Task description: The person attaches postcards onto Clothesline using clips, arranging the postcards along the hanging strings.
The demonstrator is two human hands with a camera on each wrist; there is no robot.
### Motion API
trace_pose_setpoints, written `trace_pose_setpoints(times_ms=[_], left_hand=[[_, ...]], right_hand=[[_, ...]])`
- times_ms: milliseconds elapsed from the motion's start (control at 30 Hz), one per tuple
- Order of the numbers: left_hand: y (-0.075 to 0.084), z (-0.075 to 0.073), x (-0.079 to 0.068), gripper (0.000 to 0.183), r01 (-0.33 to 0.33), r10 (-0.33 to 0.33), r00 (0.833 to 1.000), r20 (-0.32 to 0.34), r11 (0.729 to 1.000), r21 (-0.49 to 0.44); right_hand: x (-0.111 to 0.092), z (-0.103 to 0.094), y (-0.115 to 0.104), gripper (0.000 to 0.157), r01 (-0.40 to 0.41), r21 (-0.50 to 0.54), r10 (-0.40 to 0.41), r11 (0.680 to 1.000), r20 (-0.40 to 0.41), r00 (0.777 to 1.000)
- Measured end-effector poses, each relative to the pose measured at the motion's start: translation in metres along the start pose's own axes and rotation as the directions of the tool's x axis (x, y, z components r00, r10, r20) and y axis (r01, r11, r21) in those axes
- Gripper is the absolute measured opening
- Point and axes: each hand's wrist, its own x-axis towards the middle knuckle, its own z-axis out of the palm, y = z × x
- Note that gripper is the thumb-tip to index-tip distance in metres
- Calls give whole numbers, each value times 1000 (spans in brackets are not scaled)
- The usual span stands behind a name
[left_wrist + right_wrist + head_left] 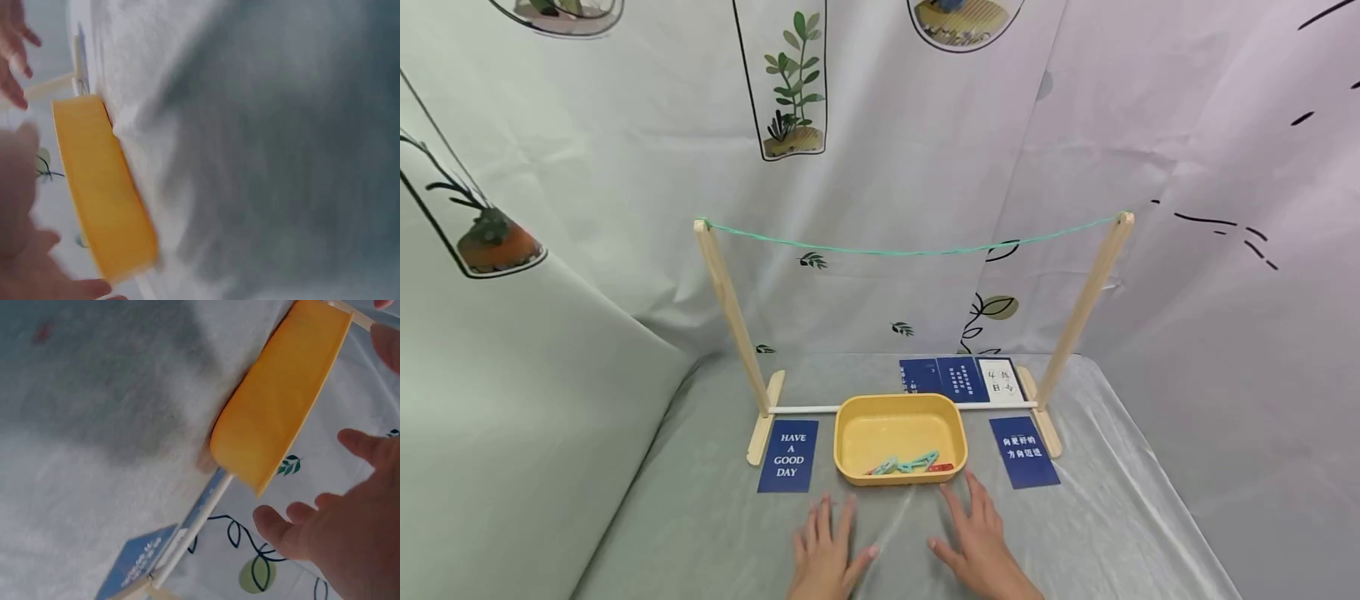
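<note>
Both hands are in front of a yellow tray, fingers spread and holding nothing. My left hand is at the tray's front left, a little apart from it. The right hand reaches nearer, its fingertips close to the tray's front right corner; whether they touch it I cannot tell. Inside the tray lie green clothespins and a red clothespin, along the front side. In the left wrist view the tray's wall rises beyond the left hand. The right wrist view has the right hand beside the tray.
Behind the tray stands a wooden frame with a left post, a right post, a sagging green string and a white bottom rod. Blue cards lie left and right; more cards lie behind.
</note>
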Motion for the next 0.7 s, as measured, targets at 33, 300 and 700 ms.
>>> trace_pose_setpoints(times_ms=[33, 300, 700], left_hand=[[1, -1, 2, 71, 29, -32, 999, -40, 996, -83], [7, -9, 43, 49, -35, -147, 895, -421, 918, -394], [11, 8, 100, 52, 67, -217, 912, -347, 916, -395]], right_hand=[[1, 0, 0, 70, 1, 1, -1, 1000, -31, 1000], [29, 5, 6, 35, 74, 97, -35, 992, -356, 934], [85, 22, 8, 17, 141, 52, -104, 989, -444, 890]])
